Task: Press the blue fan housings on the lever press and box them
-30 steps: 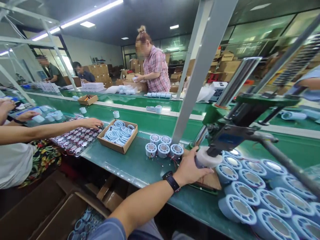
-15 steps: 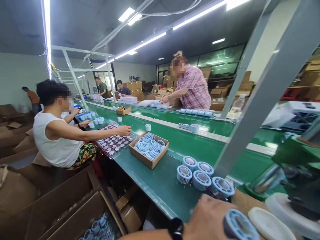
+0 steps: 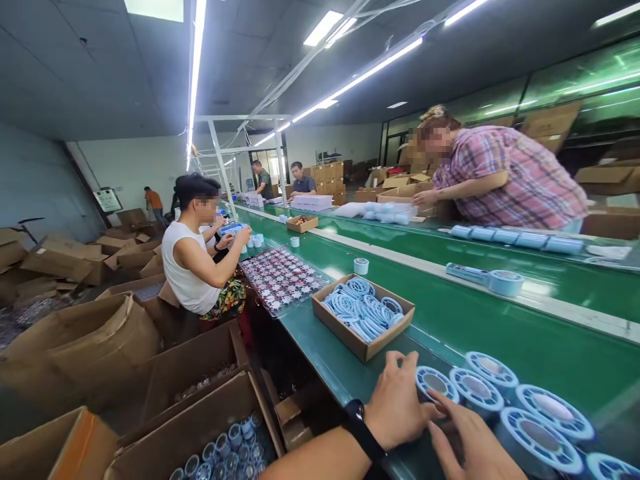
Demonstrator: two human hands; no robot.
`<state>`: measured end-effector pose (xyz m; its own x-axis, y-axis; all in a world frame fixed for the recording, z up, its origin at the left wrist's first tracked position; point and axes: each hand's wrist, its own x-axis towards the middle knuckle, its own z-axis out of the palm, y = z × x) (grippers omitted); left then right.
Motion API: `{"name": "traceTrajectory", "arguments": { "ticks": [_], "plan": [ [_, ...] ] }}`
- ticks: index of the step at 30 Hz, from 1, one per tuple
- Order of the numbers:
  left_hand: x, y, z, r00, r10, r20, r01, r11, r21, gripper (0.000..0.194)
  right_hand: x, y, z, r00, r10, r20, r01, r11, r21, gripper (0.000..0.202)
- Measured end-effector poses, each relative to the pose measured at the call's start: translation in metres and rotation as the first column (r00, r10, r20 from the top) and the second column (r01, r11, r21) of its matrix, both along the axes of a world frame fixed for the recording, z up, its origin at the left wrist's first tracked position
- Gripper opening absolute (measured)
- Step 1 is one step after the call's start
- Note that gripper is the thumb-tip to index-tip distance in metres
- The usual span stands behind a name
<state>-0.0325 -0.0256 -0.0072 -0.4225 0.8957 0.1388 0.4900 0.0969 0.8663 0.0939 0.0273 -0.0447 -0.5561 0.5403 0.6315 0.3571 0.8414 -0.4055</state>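
Note:
My left hand (image 3: 397,403), with a black watch (image 3: 365,430) at its wrist, has bent fingers around the left side of a round light-blue part (image 3: 435,384). Beside it my right hand (image 3: 467,433) has its fingers apart, the fingertips near the part's lower rim. Its lower fingers are cut off by the frame edge. More such round parts (image 3: 540,430) with ringed tops stand in a group right of my hands. Beyond my left hand, a cardboard tray (image 3: 367,351) holds many light-blue rings (image 3: 357,303).
A green belt (image 3: 425,293) runs along the bench, carrying a blue cup (image 3: 361,266) and a handled blue piece (image 3: 467,273). Circuit boards (image 3: 283,277) lie by a seated person (image 3: 193,260). Another person (image 3: 515,173) leans over opposite. Open cartons (image 3: 200,427) stand at lower left.
The view has swung right and closer to the parts. My right hand has come into view beside my left. The seated person's arm has drawn back from the boards.

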Motion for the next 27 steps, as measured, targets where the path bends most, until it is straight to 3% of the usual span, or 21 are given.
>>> {"name": "traceTrajectory", "arguments": {
  "ticks": [3,6,8,10,13,15,17,19,21,27],
  "plan": [
    [-0.006,-0.014,0.002,0.992,-0.126,-0.004,0.126,0.992,0.028,0.085,-0.012,0.003,-0.004,0.992,-0.040,0.117,0.048,0.997,-0.068,0.045],
    [-0.008,-0.033,0.010,0.987,-0.143,-0.073,0.149,0.984,0.092,0.077,-0.014,-0.001,0.005,0.979,-0.065,0.192,0.082,0.993,-0.079,0.046],
    [-0.018,-0.038,0.023,0.981,-0.119,-0.155,0.145,0.975,0.169,0.067,-0.017,-0.004,0.012,0.962,-0.115,0.248,0.128,0.991,-0.035,0.047],
    [-0.040,-0.027,0.045,0.946,-0.080,-0.314,0.152,0.966,0.211,0.055,-0.023,-0.006,0.018,0.927,-0.189,0.324,0.186,0.982,0.042,0.050],
    [-0.093,0.025,0.088,0.807,0.026,-0.590,0.047,0.993,0.108,0.041,-0.034,-0.007,0.019,0.851,-0.291,0.436,0.251,0.956,0.149,0.056],
    [-0.133,0.075,0.114,0.776,0.029,-0.630,0.003,0.999,0.050,0.037,-0.040,-0.007,0.013,0.830,-0.354,0.431,0.291,0.934,0.207,0.059],
    [-0.168,0.124,0.131,0.759,0.000,-0.652,-0.017,1.000,-0.019,0.029,-0.045,-0.007,0.003,0.842,-0.401,0.362,0.322,0.911,0.258,0.060],
    [-0.191,0.166,0.135,0.746,-0.048,-0.665,-0.026,0.995,-0.101,0.027,-0.049,-0.005,-0.007,0.864,-0.416,0.285,0.340,0.898,0.280,0.061],
    [-0.203,0.197,0.130,0.738,-0.100,-0.668,-0.033,0.982,-0.184,0.032,-0.052,-0.002,-0.014,0.886,-0.403,0.231,0.336,0.899,0.279,0.062],
    [-0.199,0.245,0.110,0.701,-0.244,-0.670,-0.025,0.930,-0.365,0.032,-0.052,0.009,-0.019,0.898,-0.381,0.221,0.320,0.909,0.269,0.074]
  ]
}}
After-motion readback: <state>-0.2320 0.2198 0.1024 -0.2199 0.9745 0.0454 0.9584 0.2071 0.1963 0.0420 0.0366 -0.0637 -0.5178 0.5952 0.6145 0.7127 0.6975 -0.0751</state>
